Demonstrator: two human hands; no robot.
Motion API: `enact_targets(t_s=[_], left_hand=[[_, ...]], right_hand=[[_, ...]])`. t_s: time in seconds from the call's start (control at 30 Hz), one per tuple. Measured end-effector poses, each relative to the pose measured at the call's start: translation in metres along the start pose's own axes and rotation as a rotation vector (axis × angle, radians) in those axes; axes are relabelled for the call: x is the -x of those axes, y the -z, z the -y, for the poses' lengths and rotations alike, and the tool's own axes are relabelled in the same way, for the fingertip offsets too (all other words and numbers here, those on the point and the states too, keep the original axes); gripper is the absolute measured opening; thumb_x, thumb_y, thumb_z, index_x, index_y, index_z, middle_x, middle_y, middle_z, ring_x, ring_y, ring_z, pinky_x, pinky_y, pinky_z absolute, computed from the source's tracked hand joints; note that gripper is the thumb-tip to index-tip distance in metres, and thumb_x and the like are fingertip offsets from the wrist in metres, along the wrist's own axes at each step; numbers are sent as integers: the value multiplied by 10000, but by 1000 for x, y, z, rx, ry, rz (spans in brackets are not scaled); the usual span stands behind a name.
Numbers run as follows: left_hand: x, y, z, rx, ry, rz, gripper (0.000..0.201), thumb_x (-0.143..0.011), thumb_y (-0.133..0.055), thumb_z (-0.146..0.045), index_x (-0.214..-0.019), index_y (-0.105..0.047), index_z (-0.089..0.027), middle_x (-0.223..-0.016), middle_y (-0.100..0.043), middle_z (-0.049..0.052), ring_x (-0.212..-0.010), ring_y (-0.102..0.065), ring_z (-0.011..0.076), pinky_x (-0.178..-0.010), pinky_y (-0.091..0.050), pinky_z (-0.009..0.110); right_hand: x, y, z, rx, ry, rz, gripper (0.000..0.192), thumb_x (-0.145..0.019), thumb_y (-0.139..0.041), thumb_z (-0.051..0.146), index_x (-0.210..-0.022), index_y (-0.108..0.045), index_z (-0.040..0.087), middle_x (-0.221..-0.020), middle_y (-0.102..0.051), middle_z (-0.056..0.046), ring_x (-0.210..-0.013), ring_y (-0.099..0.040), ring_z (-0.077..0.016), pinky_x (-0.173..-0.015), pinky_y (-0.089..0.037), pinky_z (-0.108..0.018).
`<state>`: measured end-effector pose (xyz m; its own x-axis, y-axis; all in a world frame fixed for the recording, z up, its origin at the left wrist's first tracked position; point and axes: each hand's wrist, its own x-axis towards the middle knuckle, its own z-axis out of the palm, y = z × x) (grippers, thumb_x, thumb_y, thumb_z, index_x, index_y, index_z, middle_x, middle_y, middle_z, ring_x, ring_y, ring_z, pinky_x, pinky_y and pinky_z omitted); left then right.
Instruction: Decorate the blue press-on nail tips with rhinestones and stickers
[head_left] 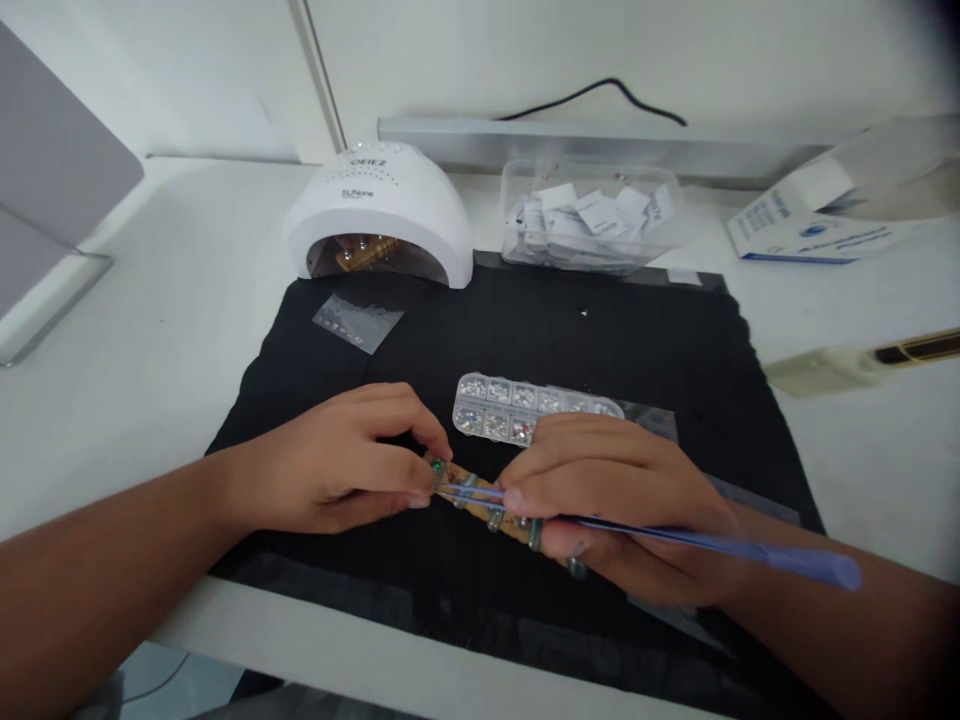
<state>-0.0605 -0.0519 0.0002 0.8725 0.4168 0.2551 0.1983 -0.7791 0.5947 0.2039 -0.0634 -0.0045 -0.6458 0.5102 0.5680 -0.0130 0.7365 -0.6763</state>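
Note:
My left hand (352, 460) pinches the near end of a tan strip (480, 502) that carries several small clear nail tips and lies over a black mat (540, 330). My right hand (622, 500) grips a thin blue-handled tool (750, 548), its fine tip resting on the strip close to my left fingertips. The same hand also steadies the strip from below. Just behind my hands lies a clear gem box (525, 405) with several compartments of small rhinestones.
A white nail lamp (379, 210) stands at the mat's back left, with a small clear bag (358, 322) in front of it. A clear tub of paper packets (592, 215) sits at the back. A white carton (817, 225) and a cream tool (847, 365) lie to the right.

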Motion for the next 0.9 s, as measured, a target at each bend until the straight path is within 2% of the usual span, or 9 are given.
enact_targets(t_s=[0.2,0.3,0.43,0.53,0.6,0.77,0.9], left_hand=[[-1,-4,2,69,-12,-80,224,-859,-656,-79,-974,-501,-192,-1057,-663,78,-976,-603,160,-833,-508,316],[1,-1,1,64,-2,-85,275,-838,-688,-115,-1018,-493,-186,-1083,-643,92,-1010,-587,173,-871,-498,326],[5,7,-2,-7,145,-45,361,-810,-710,-196,-1097,-491,-195,-1111,-592,89,-1049,-539,206,-925,-449,366],[6,10,-4,-121,276,46,287,-792,-696,-194,-1045,-562,-214,-1084,-582,57,-1034,-515,221,-945,-375,405],[5,8,-4,-156,310,74,201,-794,-684,-200,-981,-613,-217,-1055,-585,44,-1020,-511,222,-928,-339,401],[-1,-2,-7,-181,348,30,95,-844,-663,-243,-931,-652,-207,-1002,-611,39,-1007,-520,215,-902,-302,383],[-3,-8,-11,-204,323,32,93,-868,-669,-279,-938,-665,-219,-972,-619,29,-979,-529,208,-868,-295,382]], right_hand=[[2,1,1,-20,-11,-2,219,-1002,-506,302,-956,-644,139,-822,-731,-52,-812,-704,-110,-787,-567,-246],[2,3,1,-23,-12,-12,216,-1006,-494,283,-959,-637,129,-823,-725,-60,-811,-699,-109,-774,-576,-237],[1,6,0,-31,1,-13,188,-1003,-494,265,-995,-634,139,-788,-720,-52,-809,-709,-126,-751,-595,-242],[1,7,0,-37,19,-27,173,-990,-514,254,-1014,-642,141,-784,-721,-61,-800,-714,-141,-729,-605,-253],[1,7,0,-43,28,-53,166,-976,-532,238,-1011,-652,128,-819,-725,-82,-800,-716,-147,-719,-610,-254],[4,6,-2,-51,17,-130,164,-959,-552,222,-1039,-675,148,-843,-724,-80,-796,-719,-148,-691,-614,-242],[5,16,-1,-22,2,-188,199,-925,-591,201,-1100,-686,186,-897,-739,-73,-816,-725,-168,-690,-618,-264]])
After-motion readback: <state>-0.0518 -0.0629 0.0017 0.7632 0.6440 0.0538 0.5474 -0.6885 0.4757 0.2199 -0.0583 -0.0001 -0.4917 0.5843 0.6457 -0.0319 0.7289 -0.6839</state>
